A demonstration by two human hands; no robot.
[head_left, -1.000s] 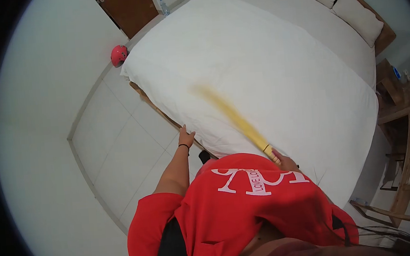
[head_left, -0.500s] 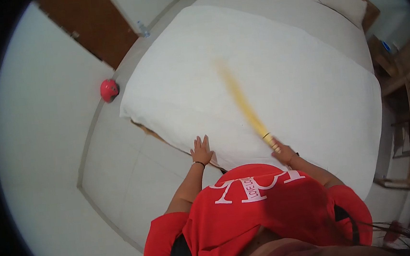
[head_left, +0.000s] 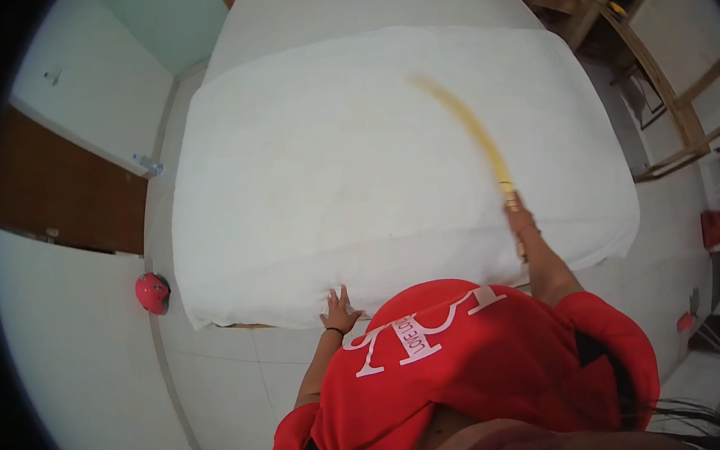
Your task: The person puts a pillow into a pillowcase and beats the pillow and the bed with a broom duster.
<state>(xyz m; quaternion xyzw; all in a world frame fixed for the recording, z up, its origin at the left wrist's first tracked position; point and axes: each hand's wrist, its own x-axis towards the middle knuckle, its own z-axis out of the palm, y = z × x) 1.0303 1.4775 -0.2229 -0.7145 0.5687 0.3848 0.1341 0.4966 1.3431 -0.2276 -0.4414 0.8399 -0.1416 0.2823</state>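
A large bed with a white sheet [head_left: 355,166] fills the middle of the view. My right hand [head_left: 518,215] grips the handle of a long yellow stick-like tool [head_left: 471,127], which is blurred and stretches up and left over the sheet. My left hand [head_left: 338,309] lies flat with fingers apart on the sheet's near edge. My red shirt with white lettering [head_left: 464,369] covers the lower view.
A red round object [head_left: 152,293] lies on the tiled floor by the bed's left corner. A brown door [head_left: 61,193] and a small bottle [head_left: 150,165] are at left. Wooden furniture [head_left: 661,74] stands at right, with another red item [head_left: 713,228] beyond it.
The view has swung round to the foot of the bed. The yellow tool swept from the left part of the sheet to the right. My left hand stayed on the sheet's edge.
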